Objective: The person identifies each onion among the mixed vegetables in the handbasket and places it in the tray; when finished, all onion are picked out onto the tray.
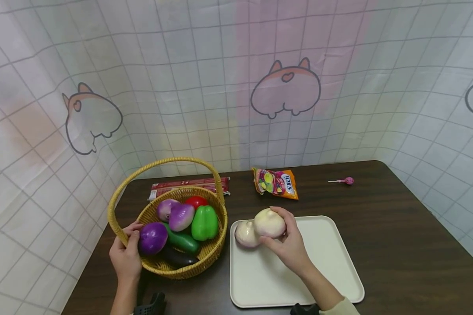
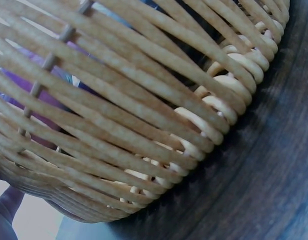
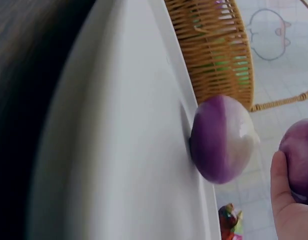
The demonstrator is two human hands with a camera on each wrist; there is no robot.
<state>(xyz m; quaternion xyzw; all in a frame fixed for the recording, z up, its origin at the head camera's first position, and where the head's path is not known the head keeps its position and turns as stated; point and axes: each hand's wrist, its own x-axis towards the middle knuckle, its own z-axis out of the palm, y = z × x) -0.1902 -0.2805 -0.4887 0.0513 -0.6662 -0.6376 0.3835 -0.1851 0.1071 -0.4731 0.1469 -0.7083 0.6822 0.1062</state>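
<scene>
My right hand [image 1: 287, 245] grips a round purple-and-white turnip [image 1: 270, 223] between thumb and fingers, over the left part of a white tray [image 1: 319, 284]. Another turnip [image 1: 246, 234] rests on the tray near its left edge; the right wrist view shows its purple and white halves. On the left, my left hand [image 1: 128, 251] holds the rim of a wicker basket [image 1: 210, 258] at the foot of its handle. Inside lie a purple round vegetable [image 1: 153, 238], two purple-and-white ones, a green pepper [image 1: 205, 223], a tomato [image 1: 196, 201], a cucumber [image 1: 183, 242] and an eggplant [image 1: 177, 257].
Behind the basket lies a long red package [image 1: 189, 183]. A colourful candy bag [image 1: 276, 183] is behind the tray, and a pink lollipop [image 1: 347, 180] lies at the back right of the dark wooden table [image 1: 398, 245]. A checked curtain [image 1: 205, 87] hangs around the table.
</scene>
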